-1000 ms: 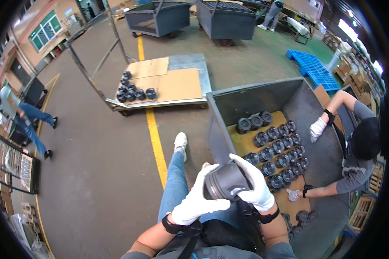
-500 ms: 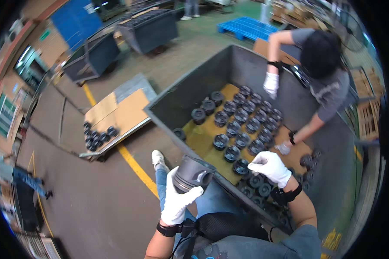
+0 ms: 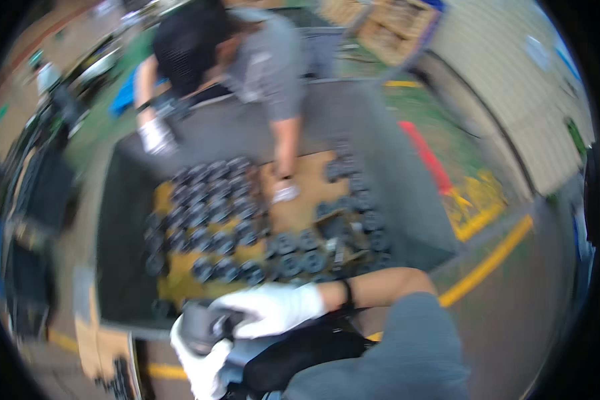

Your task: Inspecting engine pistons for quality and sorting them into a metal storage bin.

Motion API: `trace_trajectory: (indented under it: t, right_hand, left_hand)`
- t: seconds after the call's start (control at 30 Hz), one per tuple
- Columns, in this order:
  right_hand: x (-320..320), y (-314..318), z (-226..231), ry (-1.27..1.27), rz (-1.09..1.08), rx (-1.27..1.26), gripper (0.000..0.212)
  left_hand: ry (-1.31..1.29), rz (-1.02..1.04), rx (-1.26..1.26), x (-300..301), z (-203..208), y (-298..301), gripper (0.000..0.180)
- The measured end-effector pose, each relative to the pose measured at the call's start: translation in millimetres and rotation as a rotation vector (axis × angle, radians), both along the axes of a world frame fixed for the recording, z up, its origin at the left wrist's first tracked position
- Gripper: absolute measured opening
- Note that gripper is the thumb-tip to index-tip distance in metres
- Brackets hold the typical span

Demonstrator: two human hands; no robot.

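A dark grey engine piston [image 3: 201, 325] is held close to my body, just over the near edge of the large grey bin [image 3: 130, 233]. My left hand [image 3: 199, 365], in a white glove, is wrapped round it from below and the left. The white-gloved right hand [image 3: 273, 311] reaches across and lies against the piston's upper right side; motion blur smears its fingers. Beyond, rows of dark pistons [image 3: 217, 208] stand on brown cardboard [image 3: 180, 270] inside the bin.
Across the bin a co-worker [image 3: 267, 63] leans over, one gloved hand [image 3: 285, 192] down on the cardboard and the other [image 3: 157, 137] at the far left wall. A flat cart [image 3: 95, 347] with cardboard and dark parts stands at lower left. Yellow floor lines [image 3: 490, 263] run at right.
My view has swung to the right. My right hand has come from above the bin's pistons to the piston in my left hand. The piston is now nearer the bin's edge in view.
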State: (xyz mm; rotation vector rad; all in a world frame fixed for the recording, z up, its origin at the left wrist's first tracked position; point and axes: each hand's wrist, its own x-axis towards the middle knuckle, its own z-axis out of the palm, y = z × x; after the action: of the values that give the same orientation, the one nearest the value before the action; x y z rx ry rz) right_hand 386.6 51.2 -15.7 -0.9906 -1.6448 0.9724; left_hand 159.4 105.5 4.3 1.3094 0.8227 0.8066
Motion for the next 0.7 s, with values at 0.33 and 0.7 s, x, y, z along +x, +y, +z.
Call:
trace_trajectory:
  t: [0.33,0.7]
  right_hand:
    - [26.6,-34.3,-31.4,0.712,-0.132,-0.577,0.048]
    - [36.3,-30.1,9.2,0.137,-0.324,-0.392,0.03]
  left_hand:
    - [0.133,-0.308,0.011,61.8,-9.1,12.6,0.086]
    - [-0.058,-0.396,-0.112,66.2,-8.4,20.1,0.105]
